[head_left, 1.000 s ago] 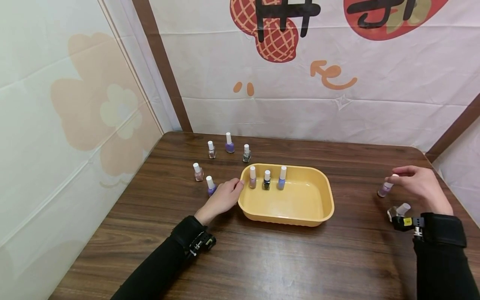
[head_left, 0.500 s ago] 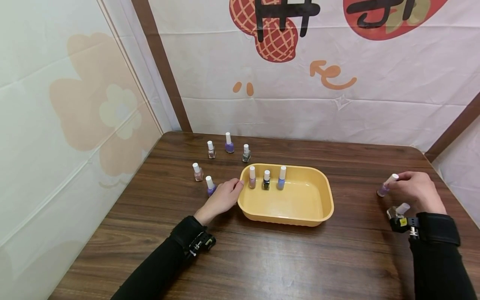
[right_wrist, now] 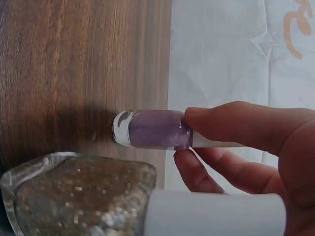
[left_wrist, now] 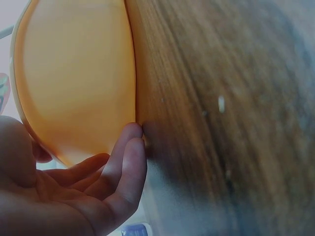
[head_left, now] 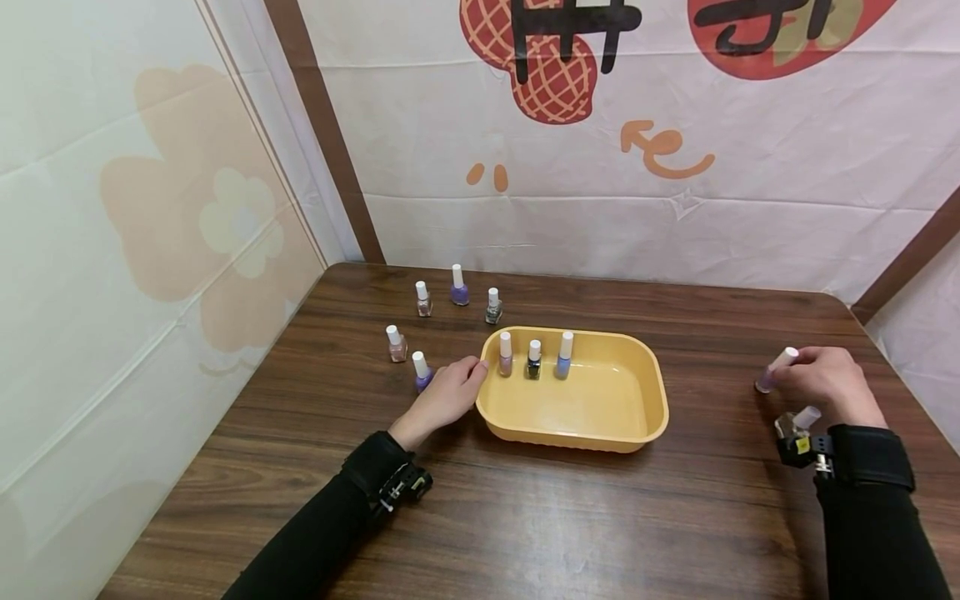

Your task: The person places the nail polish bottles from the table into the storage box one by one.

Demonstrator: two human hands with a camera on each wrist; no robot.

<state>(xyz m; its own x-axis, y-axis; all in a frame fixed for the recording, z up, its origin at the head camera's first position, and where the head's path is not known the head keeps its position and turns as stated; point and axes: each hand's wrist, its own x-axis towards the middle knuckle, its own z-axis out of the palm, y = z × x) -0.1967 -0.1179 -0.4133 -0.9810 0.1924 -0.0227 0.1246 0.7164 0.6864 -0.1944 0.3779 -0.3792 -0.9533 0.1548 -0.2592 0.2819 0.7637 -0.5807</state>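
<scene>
At the left end of a yellow plastic tray (head_left: 570, 436), my left hand (head_left: 444, 398) grips the rim. In the left wrist view its thumb is at the rim, and the fingers (left_wrist: 132, 167) lie against the outer wall. Far to the right, my right hand (head_left: 834, 385) pinches a light purple nail polish bottle (right_wrist: 157, 129) between thumb and fingers near the white cap's base. This bottle stands upright with its base at the table. Close beside that hand is a glittery nail polish bottle (right_wrist: 83, 194) with a white cap.
Inside the tray stand a pinkish bottle (head_left: 506, 365), a dark bottle (head_left: 533, 368) and a blue bottle (head_left: 562, 367). Several more bottles, including a purple one (head_left: 460, 295) and a pink one (head_left: 397, 347), stand on the wooden table (head_left: 600, 525) to the left. Fabric walls enclose it.
My right hand has come down and slightly left, from above the light purple bottle's cap to pinching it lower. My left hand and the tray stay in place.
</scene>
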